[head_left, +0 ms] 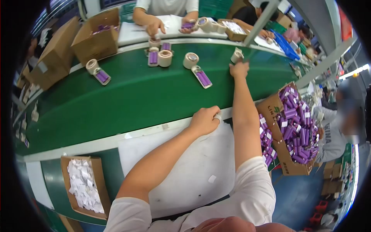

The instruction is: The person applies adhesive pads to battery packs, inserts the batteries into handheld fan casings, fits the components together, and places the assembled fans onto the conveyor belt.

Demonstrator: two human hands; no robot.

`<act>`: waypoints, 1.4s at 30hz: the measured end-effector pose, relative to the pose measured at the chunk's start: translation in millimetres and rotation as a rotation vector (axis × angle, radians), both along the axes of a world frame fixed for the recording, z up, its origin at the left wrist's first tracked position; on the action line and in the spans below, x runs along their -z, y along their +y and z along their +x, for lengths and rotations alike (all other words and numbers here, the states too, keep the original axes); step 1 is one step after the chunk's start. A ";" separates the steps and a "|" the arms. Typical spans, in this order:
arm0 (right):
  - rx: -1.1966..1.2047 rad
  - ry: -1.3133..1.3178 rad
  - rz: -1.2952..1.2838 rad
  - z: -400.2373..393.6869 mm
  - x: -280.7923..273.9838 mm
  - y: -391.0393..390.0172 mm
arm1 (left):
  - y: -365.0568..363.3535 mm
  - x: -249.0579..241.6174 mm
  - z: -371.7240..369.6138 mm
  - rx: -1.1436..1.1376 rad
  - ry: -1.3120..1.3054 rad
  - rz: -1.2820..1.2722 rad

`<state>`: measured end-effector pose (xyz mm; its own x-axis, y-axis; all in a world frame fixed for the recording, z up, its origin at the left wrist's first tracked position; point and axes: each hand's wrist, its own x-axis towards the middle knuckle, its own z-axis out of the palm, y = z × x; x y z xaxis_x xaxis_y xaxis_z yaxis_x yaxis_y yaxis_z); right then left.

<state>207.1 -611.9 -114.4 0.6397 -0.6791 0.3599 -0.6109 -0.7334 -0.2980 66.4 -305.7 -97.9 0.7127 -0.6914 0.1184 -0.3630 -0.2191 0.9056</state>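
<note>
My right hand (239,69) stretches across the green conveyor belt (135,100), its fingers closed at a cream-white roll of tape (236,56) near the far edge. My left hand (205,120) rests over the near rail with its fingers curled round a small whitish item, mostly hidden. Between the hands and further left on the belt lie a roll (191,60) touching a purple battery pack (203,77), a cluster with another roll (165,58) and purple packs (153,58), and a roll (92,65) beside a pack (102,76).
A white work mat (181,166) lies before me. At left sits a carton of white paper pieces (83,185); at right, a carton heaped with purple packs (297,127). Across the belt, a person's hands (154,26) work near cartons (96,38). A metal post (262,21) stands at upper right.
</note>
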 end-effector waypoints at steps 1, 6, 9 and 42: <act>0.005 0.046 -0.075 9.0 1.8 -9.5 | -3.2 -0.3 -4.2 0.008 -0.033 0.030; -0.253 0.096 0.054 40.1 -3.6 -41.6 | -14.3 2.4 -5.0 0.000 -0.199 0.048; -0.335 0.110 -0.116 57.3 18.6 -48.9 | -13.9 7.3 -3.3 -0.019 -0.201 0.061; -0.936 -0.046 0.108 -379.9 -144.7 170.5 | 12.9 -53.4 -73.1 0.884 0.672 0.032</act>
<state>-172.8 -441.4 30.3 0.9288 0.0727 0.3634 0.2268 -0.8870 -0.4022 -6.7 -292.8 -44.5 -0.1204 -0.9836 -0.1340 0.1600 -0.1525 0.9753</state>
